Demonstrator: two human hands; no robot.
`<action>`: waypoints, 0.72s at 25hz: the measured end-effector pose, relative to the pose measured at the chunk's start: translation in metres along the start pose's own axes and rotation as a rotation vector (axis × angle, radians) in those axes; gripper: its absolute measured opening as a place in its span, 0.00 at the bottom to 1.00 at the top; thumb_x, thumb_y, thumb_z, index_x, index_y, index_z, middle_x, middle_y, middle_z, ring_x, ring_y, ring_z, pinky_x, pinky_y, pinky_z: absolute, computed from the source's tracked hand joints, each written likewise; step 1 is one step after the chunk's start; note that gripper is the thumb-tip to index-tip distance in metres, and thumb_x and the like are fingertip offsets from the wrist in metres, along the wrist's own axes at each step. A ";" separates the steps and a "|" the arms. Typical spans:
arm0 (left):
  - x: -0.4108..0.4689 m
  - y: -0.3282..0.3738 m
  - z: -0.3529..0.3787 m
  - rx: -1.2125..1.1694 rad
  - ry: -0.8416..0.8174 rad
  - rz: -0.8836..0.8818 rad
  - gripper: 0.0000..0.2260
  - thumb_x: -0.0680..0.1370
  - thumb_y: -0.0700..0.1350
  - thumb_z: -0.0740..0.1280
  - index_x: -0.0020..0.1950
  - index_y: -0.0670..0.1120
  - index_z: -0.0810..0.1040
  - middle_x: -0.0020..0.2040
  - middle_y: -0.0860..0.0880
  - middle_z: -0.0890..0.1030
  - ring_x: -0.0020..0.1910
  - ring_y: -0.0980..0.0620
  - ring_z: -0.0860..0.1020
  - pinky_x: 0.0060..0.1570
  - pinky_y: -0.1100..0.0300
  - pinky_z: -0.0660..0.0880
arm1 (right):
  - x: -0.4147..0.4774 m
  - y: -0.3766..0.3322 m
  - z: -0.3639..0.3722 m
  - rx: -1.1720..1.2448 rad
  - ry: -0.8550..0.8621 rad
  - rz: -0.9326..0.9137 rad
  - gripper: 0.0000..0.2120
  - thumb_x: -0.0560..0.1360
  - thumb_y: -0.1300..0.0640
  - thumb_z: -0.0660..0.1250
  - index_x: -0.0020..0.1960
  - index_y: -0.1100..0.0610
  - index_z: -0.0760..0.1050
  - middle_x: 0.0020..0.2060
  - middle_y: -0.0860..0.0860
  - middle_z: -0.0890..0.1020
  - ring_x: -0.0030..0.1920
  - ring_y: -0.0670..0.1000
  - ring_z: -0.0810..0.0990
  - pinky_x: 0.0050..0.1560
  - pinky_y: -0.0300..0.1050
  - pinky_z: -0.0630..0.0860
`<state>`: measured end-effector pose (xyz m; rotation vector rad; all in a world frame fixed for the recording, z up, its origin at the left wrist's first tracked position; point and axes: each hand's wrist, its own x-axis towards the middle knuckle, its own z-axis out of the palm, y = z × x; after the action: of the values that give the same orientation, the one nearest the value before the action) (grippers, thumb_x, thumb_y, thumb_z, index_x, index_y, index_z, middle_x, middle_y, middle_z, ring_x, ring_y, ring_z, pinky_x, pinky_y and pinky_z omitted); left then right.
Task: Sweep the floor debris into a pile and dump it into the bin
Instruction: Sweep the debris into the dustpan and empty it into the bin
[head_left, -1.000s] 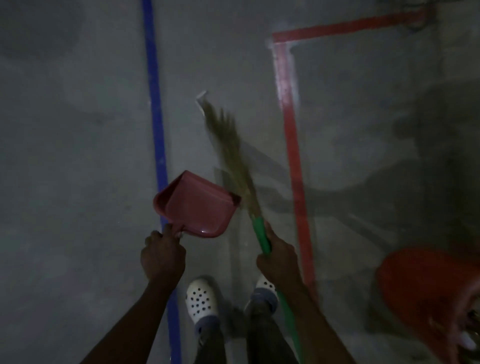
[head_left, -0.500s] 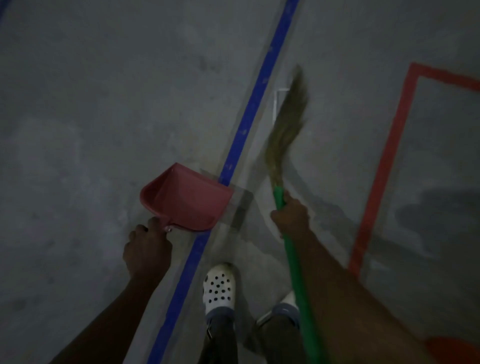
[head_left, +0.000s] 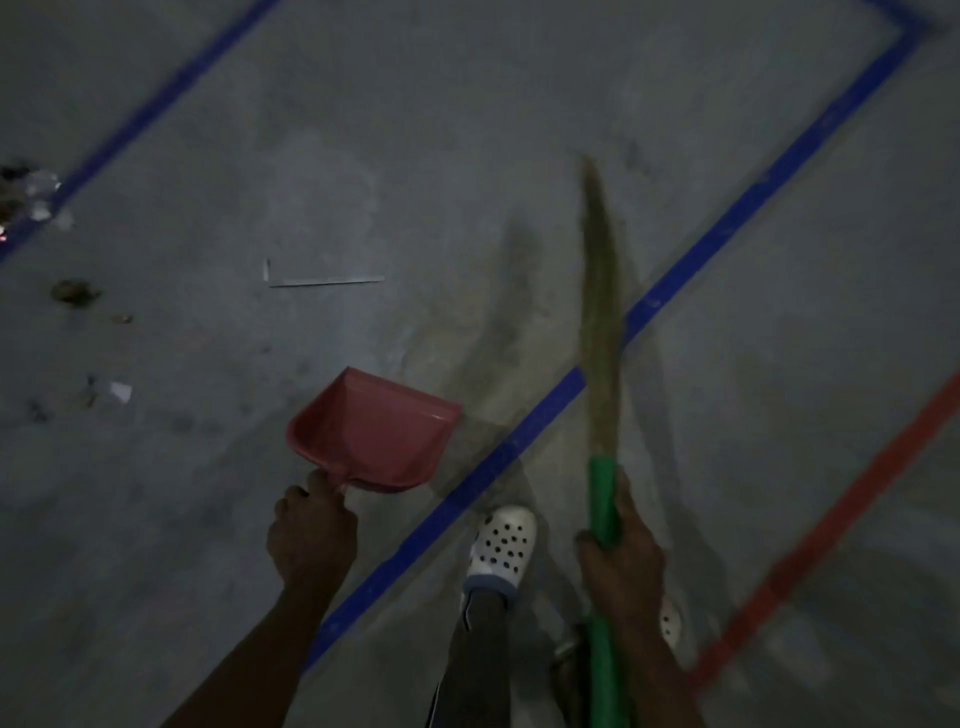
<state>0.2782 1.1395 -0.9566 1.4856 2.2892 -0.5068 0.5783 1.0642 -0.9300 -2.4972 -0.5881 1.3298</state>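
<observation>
I see left hand (head_left: 311, 530) fingers curled round the red dustpan (head_left: 374, 431) handle, mouth facing away, right hand (head_left: 621, 561) gripping the grass broom (head_left: 602, 322), long axis straight ahead, bristle tip forward across the blue floor line (head_left: 467, 499), debris (head_left: 72, 291) well off left

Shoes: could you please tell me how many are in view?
2. One white shoe stands beside the blue line; the other shoe peeks out behind the right arm, mostly hidden.
</observation>
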 end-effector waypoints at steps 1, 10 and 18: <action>0.001 -0.013 0.002 -0.026 0.006 -0.015 0.14 0.73 0.40 0.67 0.58 0.42 0.73 0.46 0.38 0.76 0.47 0.37 0.76 0.39 0.48 0.72 | 0.009 0.000 -0.001 0.017 0.026 0.051 0.45 0.68 0.58 0.70 0.79 0.35 0.57 0.45 0.55 0.85 0.39 0.60 0.85 0.45 0.54 0.84; 0.037 -0.142 0.074 -0.156 0.049 -0.264 0.15 0.74 0.40 0.68 0.60 0.41 0.73 0.46 0.36 0.75 0.45 0.34 0.76 0.39 0.45 0.72 | 0.025 -0.088 0.273 -0.100 -0.495 -0.140 0.35 0.62 0.49 0.67 0.71 0.42 0.74 0.51 0.54 0.85 0.49 0.58 0.85 0.48 0.55 0.84; 0.021 -0.227 0.038 -0.263 0.024 -0.527 0.14 0.72 0.38 0.70 0.56 0.40 0.73 0.45 0.35 0.75 0.45 0.33 0.76 0.40 0.42 0.74 | -0.075 -0.086 0.200 -0.110 -0.344 -0.050 0.35 0.67 0.55 0.72 0.62 0.22 0.67 0.50 0.52 0.85 0.46 0.53 0.86 0.46 0.56 0.85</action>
<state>0.0660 1.0516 -0.9769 0.7638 2.6419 -0.3035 0.3541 1.1125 -0.9513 -2.3307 -0.8101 1.7668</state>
